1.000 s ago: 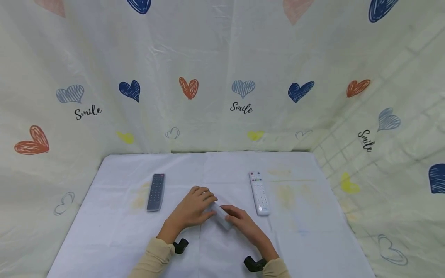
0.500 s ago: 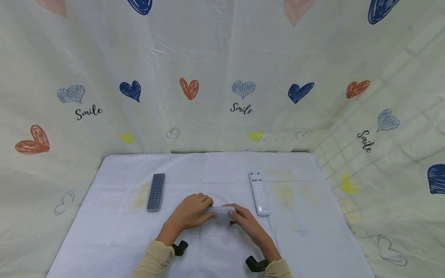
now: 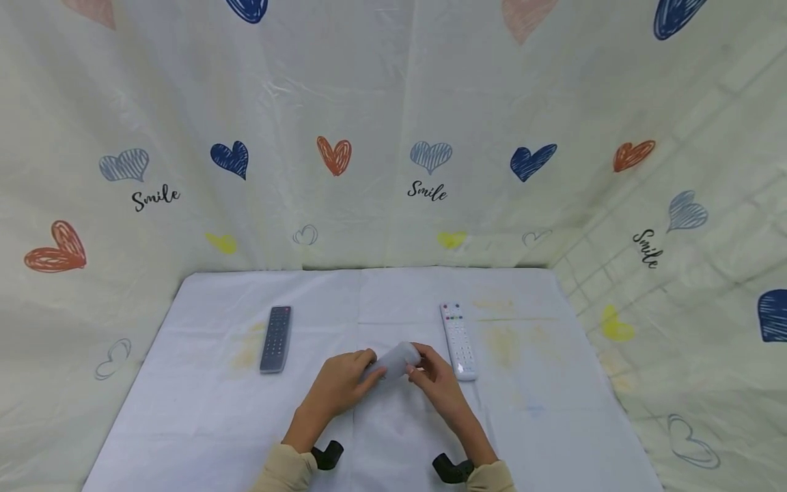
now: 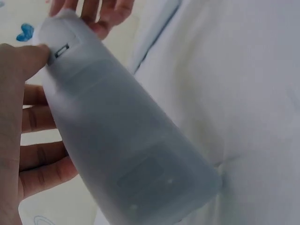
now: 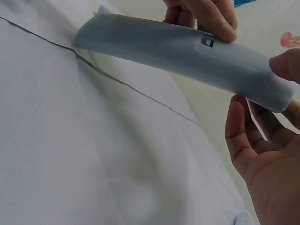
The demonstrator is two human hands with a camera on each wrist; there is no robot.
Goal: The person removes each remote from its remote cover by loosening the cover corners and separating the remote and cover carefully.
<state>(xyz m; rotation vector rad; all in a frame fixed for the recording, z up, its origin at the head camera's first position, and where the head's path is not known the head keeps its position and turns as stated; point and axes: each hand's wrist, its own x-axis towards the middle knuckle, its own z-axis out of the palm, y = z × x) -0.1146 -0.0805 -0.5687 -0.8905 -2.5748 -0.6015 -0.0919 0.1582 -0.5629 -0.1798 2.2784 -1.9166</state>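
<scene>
A pale, smooth remote control [image 3: 395, 361] is held above the middle of the table, its plain back turned up. Near one end of the remote [image 4: 117, 112], the left wrist view shows a small dark-edged slot. My left hand [image 3: 337, 383] grips it, thumb beside that slot and fingers behind. The thumb and fingers of my right hand [image 3: 441, 388] pinch the slot end. From the right wrist, the remote [image 5: 145, 42] appears side-on, with the right hand [image 5: 274, 164] around its near end. Its button face is hidden.
A dark grey remote control [image 3: 276, 339] lies at the left on the white-covered table [image 3: 203, 410]. Another remote, white with several buttons [image 3: 458, 345], lies just beyond the right hand. Behind the table hangs a curtain printed with hearts [image 3: 369, 219].
The held remote has turned from slanting down to the right, through level, to slanting up to the right. Its right end has risen, together with the right hand.
</scene>
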